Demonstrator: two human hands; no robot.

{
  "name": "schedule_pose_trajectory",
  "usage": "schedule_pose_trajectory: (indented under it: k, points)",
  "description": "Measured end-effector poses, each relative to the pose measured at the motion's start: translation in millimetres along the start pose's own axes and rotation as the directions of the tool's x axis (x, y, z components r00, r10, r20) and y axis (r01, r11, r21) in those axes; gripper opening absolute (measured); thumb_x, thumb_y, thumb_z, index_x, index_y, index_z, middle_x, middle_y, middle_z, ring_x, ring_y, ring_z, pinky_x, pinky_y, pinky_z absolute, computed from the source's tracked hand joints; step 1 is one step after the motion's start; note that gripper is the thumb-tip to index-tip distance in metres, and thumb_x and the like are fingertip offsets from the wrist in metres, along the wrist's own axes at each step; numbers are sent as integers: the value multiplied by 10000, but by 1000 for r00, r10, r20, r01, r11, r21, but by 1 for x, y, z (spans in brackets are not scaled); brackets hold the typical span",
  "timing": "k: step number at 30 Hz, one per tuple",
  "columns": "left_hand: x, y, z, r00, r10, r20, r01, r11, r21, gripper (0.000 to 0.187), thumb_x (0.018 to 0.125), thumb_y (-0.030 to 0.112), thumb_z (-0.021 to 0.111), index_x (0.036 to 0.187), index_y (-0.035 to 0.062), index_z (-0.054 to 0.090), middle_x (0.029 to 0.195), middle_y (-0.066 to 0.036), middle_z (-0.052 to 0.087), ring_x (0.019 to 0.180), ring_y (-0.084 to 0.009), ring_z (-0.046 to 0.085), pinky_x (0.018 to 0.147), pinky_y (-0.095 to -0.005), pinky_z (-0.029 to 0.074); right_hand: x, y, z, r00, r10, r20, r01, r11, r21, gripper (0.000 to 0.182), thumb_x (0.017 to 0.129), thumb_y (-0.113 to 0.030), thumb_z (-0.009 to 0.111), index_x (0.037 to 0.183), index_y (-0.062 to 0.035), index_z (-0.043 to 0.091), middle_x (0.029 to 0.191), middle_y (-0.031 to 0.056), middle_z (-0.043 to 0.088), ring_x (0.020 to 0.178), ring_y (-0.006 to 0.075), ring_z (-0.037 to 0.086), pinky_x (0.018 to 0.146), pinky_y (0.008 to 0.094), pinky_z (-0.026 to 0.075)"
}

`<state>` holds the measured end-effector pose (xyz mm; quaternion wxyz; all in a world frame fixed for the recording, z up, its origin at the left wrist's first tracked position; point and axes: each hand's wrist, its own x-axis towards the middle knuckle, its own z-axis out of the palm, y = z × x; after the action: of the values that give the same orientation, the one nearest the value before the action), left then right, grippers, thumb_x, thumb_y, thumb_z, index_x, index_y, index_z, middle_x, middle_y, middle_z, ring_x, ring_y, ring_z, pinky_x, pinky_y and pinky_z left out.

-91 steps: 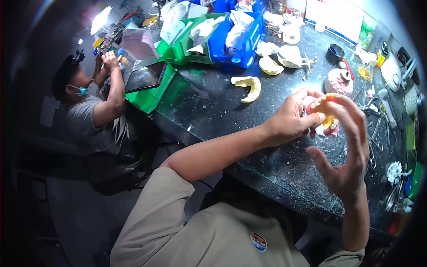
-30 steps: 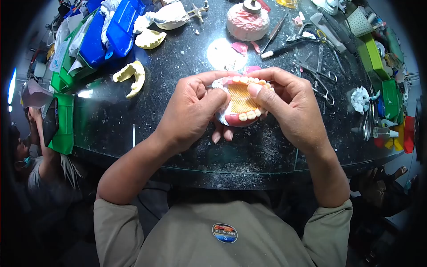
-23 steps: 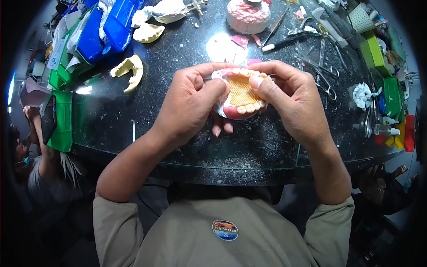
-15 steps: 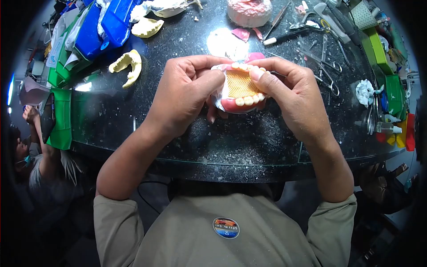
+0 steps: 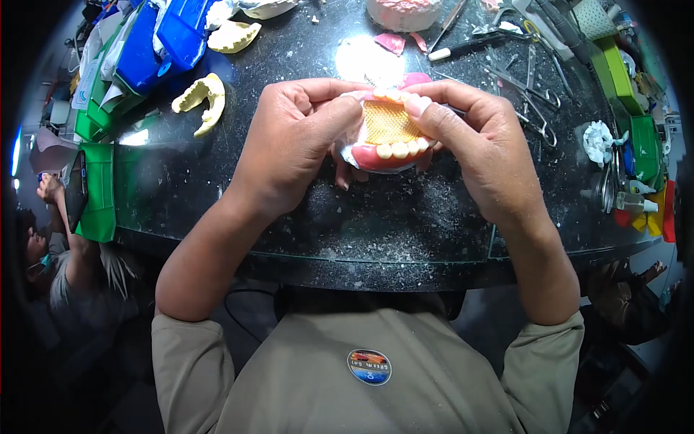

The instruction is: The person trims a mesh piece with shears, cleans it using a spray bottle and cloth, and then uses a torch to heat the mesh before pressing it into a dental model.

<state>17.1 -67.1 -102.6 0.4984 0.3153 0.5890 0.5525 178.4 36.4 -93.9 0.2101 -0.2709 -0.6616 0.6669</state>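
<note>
Between my two hands is a denture [image 5: 376,157] with pink gum, a row of pale teeth and a gold mesh plate [image 5: 392,123] across its middle. White plaster shows along its left side. My left hand [image 5: 289,141] grips that left edge between thumb and fingers. With its thumb laid on the far right teeth, my right hand [image 5: 481,137] holds the other side, its fingers curled behind. Some fingertips are hidden under the denture. Just beyond it, pink pieces [image 5: 391,43] lie on the dark bench beside a bright patch of light.
Yellow plaster casts [image 5: 202,101] lie at the left near blue bins [image 5: 184,36] and a green bin [image 5: 97,192]. A round pink-and-white mould [image 5: 405,13] stands at the back. Scissors [image 5: 531,79] and other tools spread to the right. White dust covers the bench's front edge [image 5: 376,264].
The denture and both hands sit slightly higher in view, and the denture has tilted a little. The whole bench has shifted slightly with the camera. Both hands keep their hold.
</note>
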Motion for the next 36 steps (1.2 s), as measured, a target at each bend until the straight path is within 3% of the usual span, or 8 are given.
schedule_pose_trajectory:
  k: [9,15,17,20,24,27,30,36]
  points:
    - [-1,0,2,1000,16,-4,-16,1000,6,293,862,50,487,1088,-117,570,953,-163,653,804,-148,659,727,-247,535,3,3,-3,1000,-7,10,7,1000,7,209,884,-166,592,931,27,657,756,44,629,615,71,573,543,197,462]
    - [-1,5,-1,999,-4,37,5,1000,-23,292,843,34,485,1072,-122,577,854,-118,650,703,-100,630,667,-206,519,3,4,-2,999,-29,14,29,1000,3,197,887,-155,593,927,24,665,753,38,630,625,57,568,544,190,458]
    - [0,5,-6,999,21,48,-23,999,34,281,832,25,491,1054,-116,592,816,-96,643,677,-86,614,653,-199,513,2,3,-2,997,-66,27,67,997,-41,195,891,-153,590,930,23,666,758,39,635,635,52,568,547,186,456]
    - [-1,5,-8,995,71,74,-76,994,73,260,821,7,502,1028,-103,615,812,-91,650,689,-87,618,664,-205,515,0,-8,-8,995,18,93,-7,993,-117,257,910,-158,555,1058,36,635,873,51,645,776,56,589,691,187,475]
    - [-2,4,-3,985,171,26,-173,981,86,238,815,-15,516,1008,-91,633,868,-121,669,747,-108,641,705,-225,527,-4,-11,-6,991,-93,92,105,986,-133,258,914,-156,547,1061,37,633,853,53,643,736,51,584,629,180,472]
    - [-3,2,-1,964,262,38,-264,962,67,244,844,81,592,1020,-81,642,894,-149,682,790,-116,653,707,-222,529,-5,-13,-5,987,-137,80,148,978,-148,259,914,-154,545,1063,39,633,849,58,643,726,53,586,608,177,470]
    - [-3,1,-1,967,252,35,-254,966,49,240,854,72,581,1033,-77,638,896,-152,682,817,-125,656,719,-228,531,-5,-13,-6,988,-132,77,142,981,-130,261,913,-155,547,1066,38,633,856,66,646,730,58,588,608,177,471]
    - [-3,1,-3,982,184,34,-185,981,55,265,865,108,596,1053,-76,627,807,-92,671,687,-64,617,640,-201,518,-2,-13,-12,993,-87,79,97,987,-126,271,907,-163,557,1067,41,636,888,85,658,783,82,610,676,199,484]
